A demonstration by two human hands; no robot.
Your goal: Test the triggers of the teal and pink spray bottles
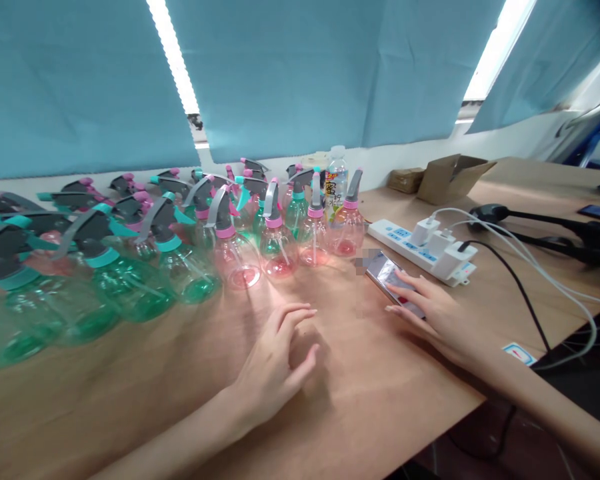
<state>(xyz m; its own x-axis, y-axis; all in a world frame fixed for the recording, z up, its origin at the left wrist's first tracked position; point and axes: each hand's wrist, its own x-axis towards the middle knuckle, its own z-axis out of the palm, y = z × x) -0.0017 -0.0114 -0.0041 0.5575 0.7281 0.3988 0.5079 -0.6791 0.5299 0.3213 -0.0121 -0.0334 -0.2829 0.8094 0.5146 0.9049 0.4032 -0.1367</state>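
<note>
My right hand [423,307] rests over a smartphone [383,268] that lies on the brown table [350,413]. Its fingers are stretched out and touch the screen, hiding part of the phone. My left hand [283,353] hovers at or just above the tabletop with loosely curved fingers, thumb apart, and nothing in it. Closest to it stand pink spray bottles [240,263] with grey trigger heads. Farther left are green spray bottles [130,287] with turquoise collars.
A white power strip [400,243] with several chargers [453,260] and cables sits right of the phone. Behind are a labelled drink bottle [337,183] and an open cardboard box [450,179]. A black headset-like device [555,233] lies at the right. Blue curtains [290,73] hang behind.
</note>
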